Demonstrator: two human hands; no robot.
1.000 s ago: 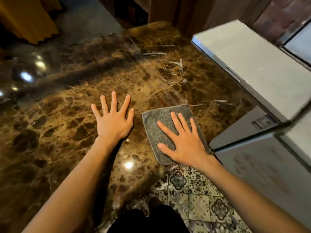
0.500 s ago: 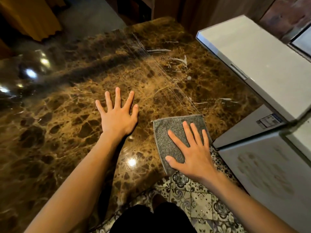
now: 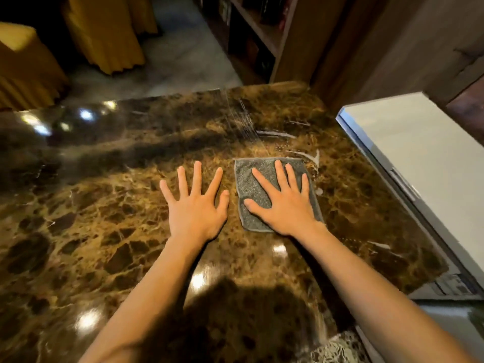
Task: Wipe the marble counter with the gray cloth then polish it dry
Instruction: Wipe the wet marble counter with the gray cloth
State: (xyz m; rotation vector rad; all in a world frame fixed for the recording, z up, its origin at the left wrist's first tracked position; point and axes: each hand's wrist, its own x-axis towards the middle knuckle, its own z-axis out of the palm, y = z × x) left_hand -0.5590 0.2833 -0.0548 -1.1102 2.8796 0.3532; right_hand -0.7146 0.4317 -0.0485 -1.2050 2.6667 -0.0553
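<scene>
The gray cloth lies flat as a folded square on the brown marble counter, right of centre. My right hand presses on it with the palm down and the fingers spread, covering its right half. My left hand rests flat on the bare marble just left of the cloth, fingers spread, holding nothing. Wet streaks shine on the marble beyond the cloth.
A white chest appliance stands against the counter's right edge. Beyond the far edge are a grey floor, yellow draped furniture and a wooden shelf unit. Patterned floor tiles show at the lower right.
My right hand has pushed the cloth from the counter's near edge forward across the marble. My left hand has stayed flat beside it, and my view has shifted forward over the counter.
</scene>
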